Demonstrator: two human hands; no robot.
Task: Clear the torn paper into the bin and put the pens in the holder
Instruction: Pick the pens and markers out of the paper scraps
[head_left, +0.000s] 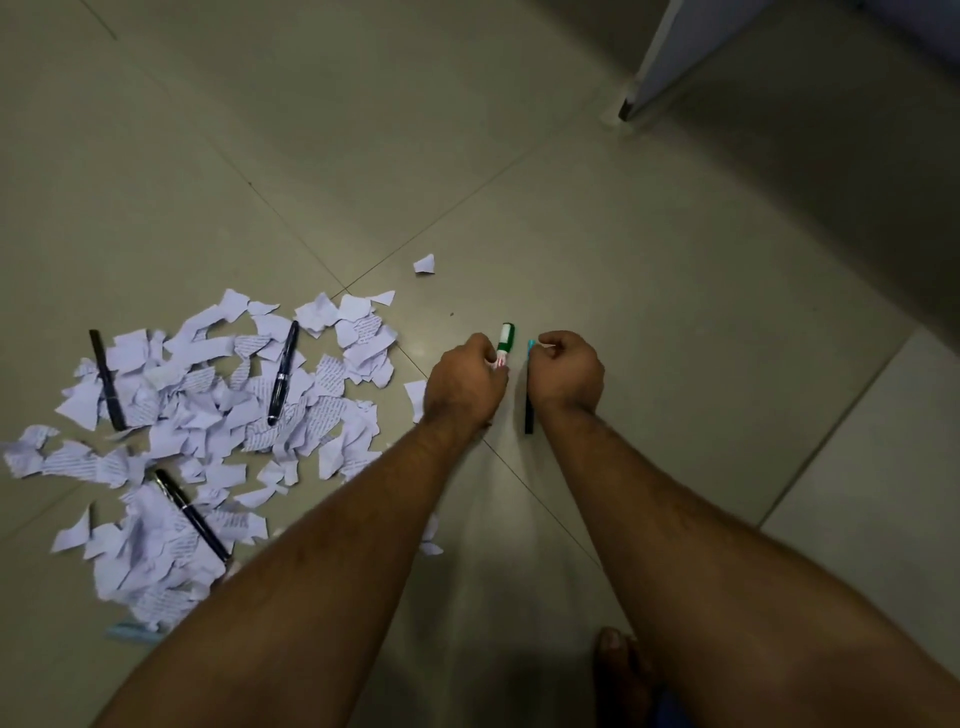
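A heap of torn printed paper (208, 415) covers the tiled floor at the left. Three black pens lie on it: one at the far left (106, 380), one in the middle (283, 371), one lower down (191, 515). A single scrap (424, 264) lies apart, further back. My left hand (464, 384) is closed around a green-and-white marker (504, 343) that sticks out past the fingers. My right hand (566, 373) is closed on a thin dark pen with a teal end (529, 415), which runs down under the wrist. No bin or holder is in view.
A white furniture leg or panel (654, 78) stands at the upper right. A bare foot (621, 670) shows at the bottom edge. A pale blue item (130, 631) peeks from under the paper heap at the lower left.
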